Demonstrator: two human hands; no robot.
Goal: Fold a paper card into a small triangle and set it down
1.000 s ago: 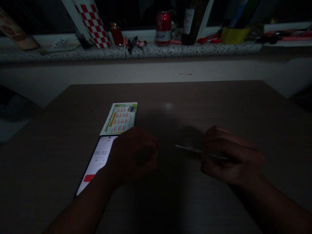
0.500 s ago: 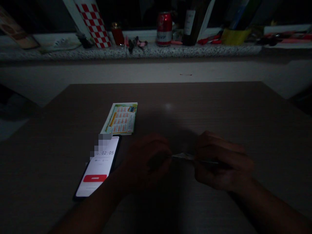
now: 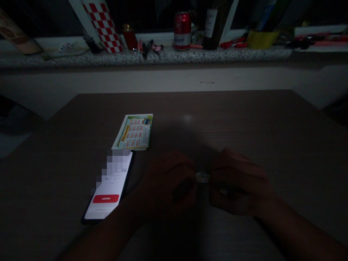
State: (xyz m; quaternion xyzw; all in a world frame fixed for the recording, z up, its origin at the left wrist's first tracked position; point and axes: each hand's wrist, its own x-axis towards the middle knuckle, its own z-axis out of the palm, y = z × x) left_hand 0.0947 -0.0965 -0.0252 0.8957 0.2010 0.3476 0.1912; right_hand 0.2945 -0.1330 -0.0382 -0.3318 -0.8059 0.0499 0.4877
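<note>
At a dim table (image 3: pixel 217 112), left hand (image 3: pixel 170 181), right hand (image 3: pixel 237 183), fingers pinching a small strip (image 3: pixel 202 177), phone (image 3: pixel 108 206) (“06” legible) alongside

A person's bare left hand (image 3: pixel 172 175) and bare right hand (image 3: pixel 237 179) appear in dim light, joined to a left forearm (image 3: pixel 108 232) and right forearm (image 3: pixel 299 226), uncovered from the wrists (image 3: pixel 270 201) to the frame's edge. Both forearms narrow toward the wrists; the knuckles (image 3: pixel 228 156) look rounded, while deep shadow obscures finer detail of the fingers (image 3: pixel 236 170).
</note>
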